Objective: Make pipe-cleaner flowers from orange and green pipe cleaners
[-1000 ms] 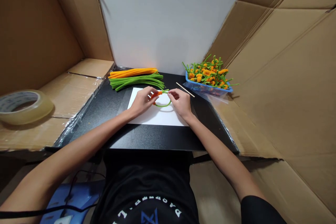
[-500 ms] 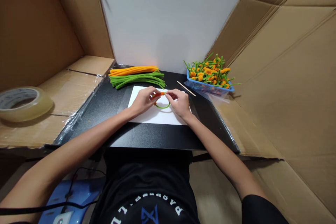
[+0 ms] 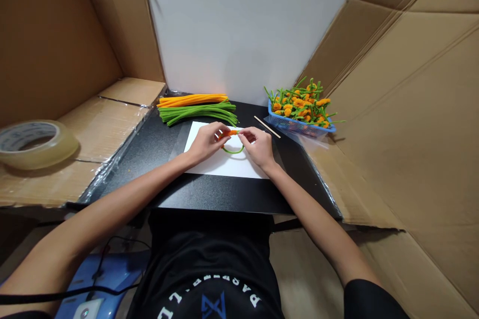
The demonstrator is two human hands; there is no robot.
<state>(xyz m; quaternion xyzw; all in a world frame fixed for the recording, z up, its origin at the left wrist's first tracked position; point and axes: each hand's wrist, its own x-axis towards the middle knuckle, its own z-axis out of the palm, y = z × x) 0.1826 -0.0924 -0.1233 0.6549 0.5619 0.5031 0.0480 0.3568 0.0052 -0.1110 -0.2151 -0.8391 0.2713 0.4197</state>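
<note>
Over a white sheet of paper (image 3: 220,162), my left hand (image 3: 206,142) pinches an orange pipe cleaner (image 3: 232,132) that is wound in a coil. Opposite it, my right hand (image 3: 258,146) has thumb and fingers closed on the end of a green pipe cleaner (image 3: 235,151). The green one passes through the orange coil and bends down in a loop between both hands. Fingers hide part of the coil and the green ends.
Behind the paper lie orange pipe cleaners (image 3: 194,100) and green pipe cleaners (image 3: 198,111). A thin wooden stick (image 3: 267,127) lies right of them, near a blue basket (image 3: 299,124) of orange-and-green pieces. A tape roll (image 3: 63,147) rests on cardboard at left.
The view has shifted slightly. Both hands keep their pinch on the pipe cleaners, and a little more of the orange coil shows between the fingers.
</note>
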